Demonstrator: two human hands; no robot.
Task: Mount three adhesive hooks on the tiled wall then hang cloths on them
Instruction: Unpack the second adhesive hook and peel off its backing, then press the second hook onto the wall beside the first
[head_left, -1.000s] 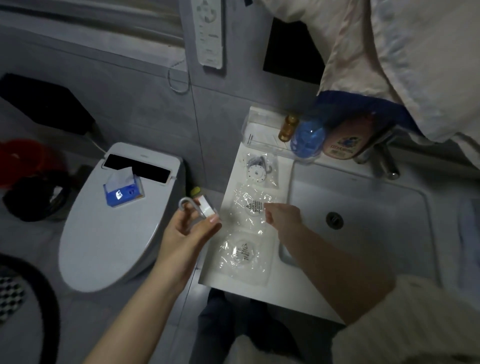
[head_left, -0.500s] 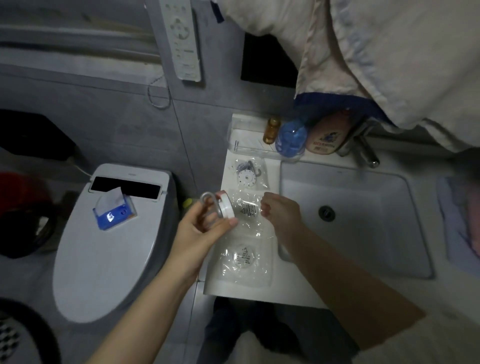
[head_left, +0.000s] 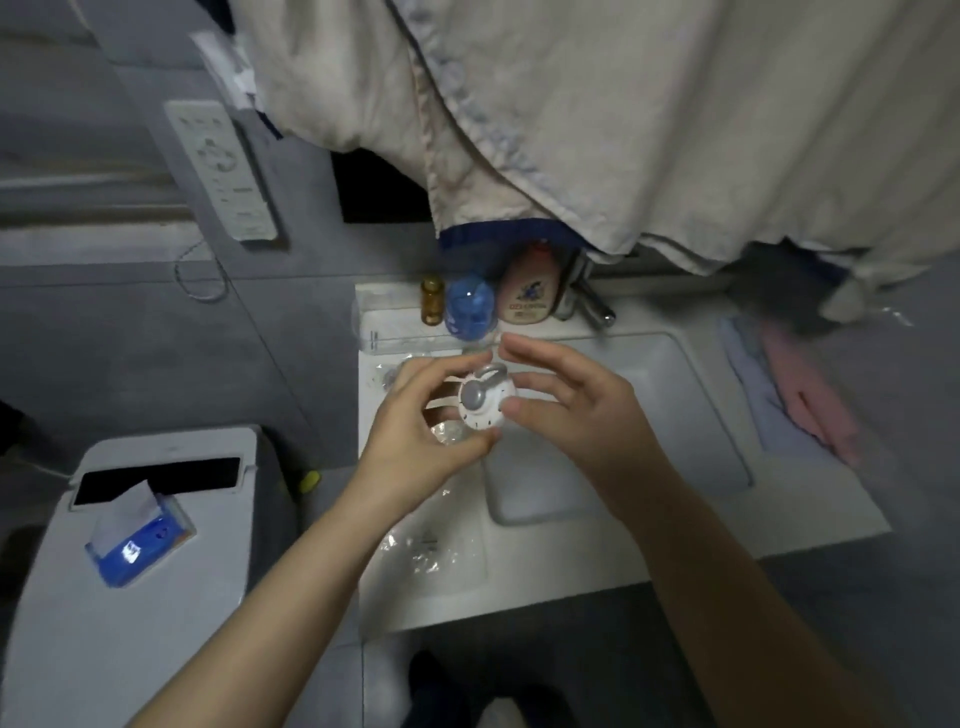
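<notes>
Seen from above, two bare hands meet over the white sink table (head_left: 810, 525). The left hand (head_left: 415, 426) grips a round white adhesive hook (head_left: 485, 402) with a grey metal hanger, fingers curled round its left edge. The right hand (head_left: 571, 410) pinches the hook's right edge with thumb and fingers. The hook's back is hidden. Beneath the hands, clear plastic packets (head_left: 426, 551) lie on the table, blurred; they probably hold more hooks. Far behind, bottles (head_left: 470, 309) stand half covered by a hanging cream cloth (head_left: 623, 119). A toilet (head_left: 130, 597) sits near left, cut off by the edge.
</notes>
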